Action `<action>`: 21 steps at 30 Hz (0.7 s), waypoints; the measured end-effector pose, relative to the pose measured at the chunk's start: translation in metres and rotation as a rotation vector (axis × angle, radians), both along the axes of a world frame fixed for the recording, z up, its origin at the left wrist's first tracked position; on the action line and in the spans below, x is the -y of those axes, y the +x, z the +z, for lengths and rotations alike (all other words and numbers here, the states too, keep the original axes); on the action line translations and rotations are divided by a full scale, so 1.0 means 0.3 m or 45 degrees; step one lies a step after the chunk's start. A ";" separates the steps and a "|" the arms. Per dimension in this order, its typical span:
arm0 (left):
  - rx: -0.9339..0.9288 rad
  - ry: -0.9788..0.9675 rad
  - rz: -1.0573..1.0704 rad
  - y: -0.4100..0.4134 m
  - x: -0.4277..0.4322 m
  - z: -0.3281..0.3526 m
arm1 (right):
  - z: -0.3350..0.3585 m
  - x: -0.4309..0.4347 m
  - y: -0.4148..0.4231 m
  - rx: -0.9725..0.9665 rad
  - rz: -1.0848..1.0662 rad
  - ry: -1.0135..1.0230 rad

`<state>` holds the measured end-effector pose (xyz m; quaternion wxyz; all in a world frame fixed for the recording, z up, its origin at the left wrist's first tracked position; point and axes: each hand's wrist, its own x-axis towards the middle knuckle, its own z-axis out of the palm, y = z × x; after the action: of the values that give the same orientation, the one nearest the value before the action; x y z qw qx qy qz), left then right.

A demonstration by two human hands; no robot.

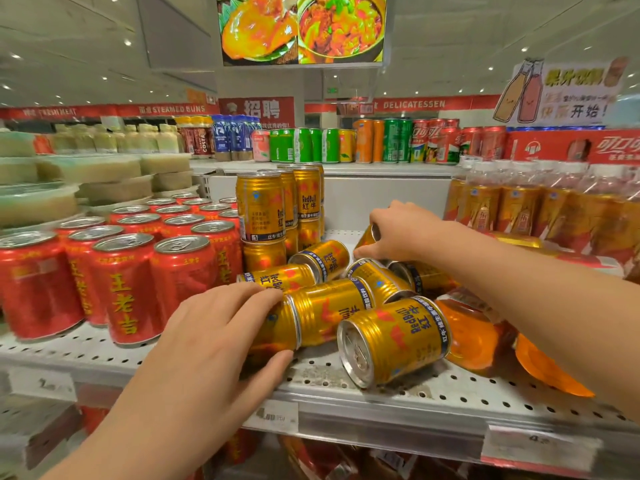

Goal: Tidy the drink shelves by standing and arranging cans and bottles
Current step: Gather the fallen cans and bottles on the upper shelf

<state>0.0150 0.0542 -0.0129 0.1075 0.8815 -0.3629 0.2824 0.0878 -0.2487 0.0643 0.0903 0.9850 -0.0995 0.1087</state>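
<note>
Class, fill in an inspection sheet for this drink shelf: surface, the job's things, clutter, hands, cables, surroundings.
Surface: white perforated metal shelf, price tags on its front edge.
Job's things: gold metal Red Bull cans heaped on their sides; stacked gold cans upright behind; red metal cans upright at left; orange plastic bottle lying at right.
Clutter: nothing seen.
Hands: left hand grips the front gold can; right hand grips the rear gold can.
Cables: nothing seen.
Surroundings: upper shelf carrying mixed soft-drink cans; hanging food screen.
</note>
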 end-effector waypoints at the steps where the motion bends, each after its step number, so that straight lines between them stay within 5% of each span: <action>1: 0.007 0.013 -0.007 -0.001 -0.001 0.002 | 0.000 -0.003 0.001 0.005 0.005 0.007; 14: 0.077 0.249 -0.007 -0.007 -0.041 0.039 | 0.007 0.028 -0.003 -0.187 0.007 0.383; 21: -0.008 0.148 0.062 0.002 -0.057 0.039 | 0.017 0.017 0.012 -0.276 -0.073 0.455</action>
<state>0.0155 0.0712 -0.0012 0.0502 0.8957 -0.3567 0.2606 0.0913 -0.2538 0.0694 -0.0726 0.9880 -0.1348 -0.0198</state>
